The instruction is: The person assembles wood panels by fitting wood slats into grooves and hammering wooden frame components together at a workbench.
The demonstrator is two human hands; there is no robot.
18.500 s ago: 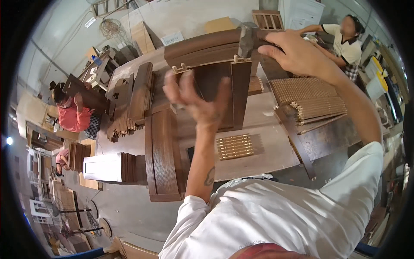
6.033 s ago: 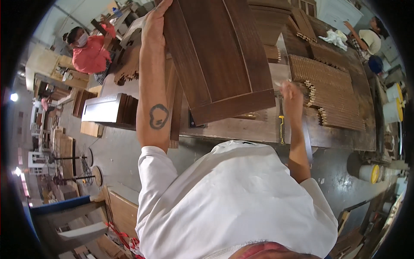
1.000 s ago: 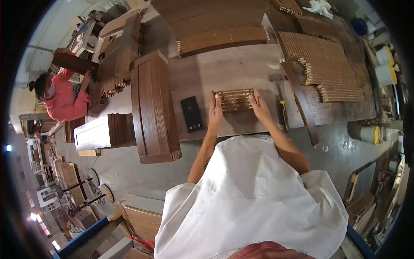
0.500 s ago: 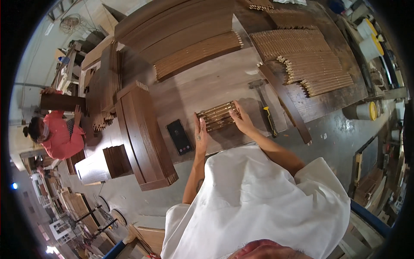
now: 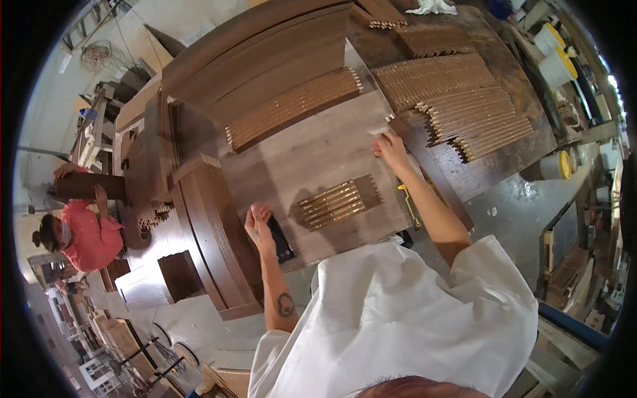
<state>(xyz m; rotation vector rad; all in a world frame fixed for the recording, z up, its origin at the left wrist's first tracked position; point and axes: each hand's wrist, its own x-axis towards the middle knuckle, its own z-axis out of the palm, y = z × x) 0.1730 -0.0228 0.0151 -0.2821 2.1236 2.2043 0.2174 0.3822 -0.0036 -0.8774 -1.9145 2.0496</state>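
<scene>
Short slats (image 5: 332,204): side by side, flat on the worktable (image 5: 285,176), neither hand touching.
Slats' long axis: eight o'clock to two, twelve being straight ahead of the worker.
Left hand (image 5: 259,222): about nine o'clock of the slats, near the black phone (image 5: 284,233); fingers bent, I can't tell whether they meet.
Right hand (image 5: 390,149): between one and two o'clock of the slats, yellow tool handle (image 5: 409,207) toward five; fingers curled, grip hidden from me.
Nearer hand: left, slightly; slats lie toward its three o'clock.

The table (image 5: 302,156) bears a phone (image 5: 283,240), short slats (image 5: 332,204) and brown panels (image 5: 219,242).
</scene>
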